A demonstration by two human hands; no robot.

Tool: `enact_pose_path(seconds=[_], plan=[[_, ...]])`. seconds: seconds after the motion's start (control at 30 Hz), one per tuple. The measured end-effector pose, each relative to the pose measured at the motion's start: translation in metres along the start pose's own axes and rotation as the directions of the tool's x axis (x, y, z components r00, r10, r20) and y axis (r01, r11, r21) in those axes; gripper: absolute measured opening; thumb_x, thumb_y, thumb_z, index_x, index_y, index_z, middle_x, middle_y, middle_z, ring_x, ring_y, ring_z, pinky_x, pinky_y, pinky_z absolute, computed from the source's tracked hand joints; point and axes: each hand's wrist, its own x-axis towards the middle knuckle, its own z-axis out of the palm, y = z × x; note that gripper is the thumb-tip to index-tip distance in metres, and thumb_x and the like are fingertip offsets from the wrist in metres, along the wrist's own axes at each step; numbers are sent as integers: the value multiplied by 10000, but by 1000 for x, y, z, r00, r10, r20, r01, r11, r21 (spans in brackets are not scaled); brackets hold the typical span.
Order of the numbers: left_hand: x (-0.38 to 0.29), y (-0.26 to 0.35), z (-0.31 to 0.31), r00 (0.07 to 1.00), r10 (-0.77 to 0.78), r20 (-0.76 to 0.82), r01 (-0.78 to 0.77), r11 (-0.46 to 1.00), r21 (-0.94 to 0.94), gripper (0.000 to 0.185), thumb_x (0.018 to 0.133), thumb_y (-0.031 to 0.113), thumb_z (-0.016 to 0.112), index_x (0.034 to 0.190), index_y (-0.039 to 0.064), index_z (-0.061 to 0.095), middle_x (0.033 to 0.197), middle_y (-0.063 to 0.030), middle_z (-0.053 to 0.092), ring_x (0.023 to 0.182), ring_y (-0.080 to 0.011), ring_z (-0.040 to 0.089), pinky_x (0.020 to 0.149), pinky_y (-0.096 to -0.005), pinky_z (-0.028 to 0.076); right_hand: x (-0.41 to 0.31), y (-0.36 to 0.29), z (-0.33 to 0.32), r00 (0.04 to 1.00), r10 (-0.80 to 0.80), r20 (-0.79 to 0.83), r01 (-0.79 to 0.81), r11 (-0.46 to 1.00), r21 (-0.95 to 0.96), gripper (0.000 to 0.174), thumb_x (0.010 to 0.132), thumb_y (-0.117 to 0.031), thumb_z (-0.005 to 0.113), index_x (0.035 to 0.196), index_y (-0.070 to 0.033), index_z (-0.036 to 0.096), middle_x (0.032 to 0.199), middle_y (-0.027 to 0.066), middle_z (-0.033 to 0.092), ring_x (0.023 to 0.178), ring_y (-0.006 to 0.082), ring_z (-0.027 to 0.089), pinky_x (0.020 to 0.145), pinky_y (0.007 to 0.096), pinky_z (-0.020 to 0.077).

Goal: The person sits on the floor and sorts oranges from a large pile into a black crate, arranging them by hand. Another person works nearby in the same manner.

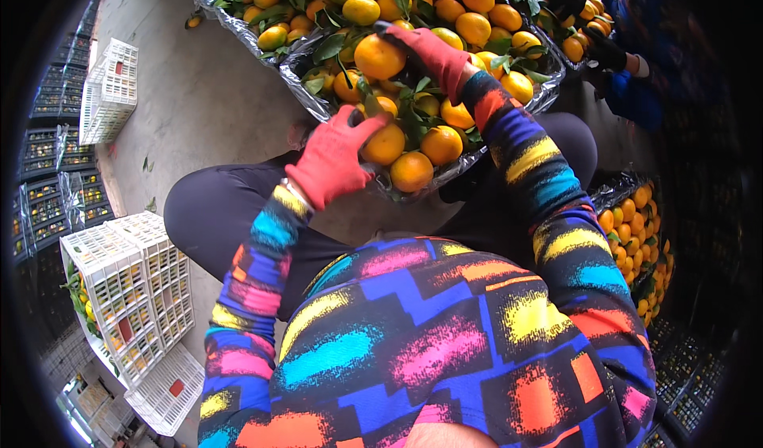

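My left hand (335, 163), in a red glove with dark fingertips, is at the near left side of a plastic-lined crate (304, 93) of citrus fruit. Its thumb and fingers lie around the left edge of an orange mandarin-like fruit (386, 145); whether they grip it is unclear. My right hand (434, 56), gloved the same way, reaches in from the right. Its fingers grip the upper right of a larger-looking orange fruit (377, 57), which appears raised above the others. Green leaves (411, 120) lie among the fruits between my hands.
A larger heap of leafy fruit (363, 10) on plastic lies beyond the crate. At upper right, another person's dark-gloved hands (607, 50) touch fruit. White plastic crates (134, 281) stand left, another stack (110, 90) farther off. Lined crates of orange fruit (635, 233) sit right.
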Motion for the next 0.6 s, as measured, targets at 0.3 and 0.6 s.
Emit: enact_pose_path(seconds=[0.3,0.6], plan=[[24,6,-52,981,-178,-78,127,891,-436,772,638,90,883,1314,38,515,1277,-116,581,1142,-271,621,980,-371,520,-20,-22,-30,980,-152,-129,191,903,385,569,946,-580,557,1119,-43,632,755,114,688,491,175,609,453,280,468],[28,6,10,992,-73,-100,51,976,-211,820,599,127,899,1340,119,547,1238,-173,585,1138,-361,600,997,-392,502,-20,-16,-37,935,-283,-212,294,956,21,409,1009,-470,529,1217,-138,646,810,77,691,532,133,601,508,267,491]])
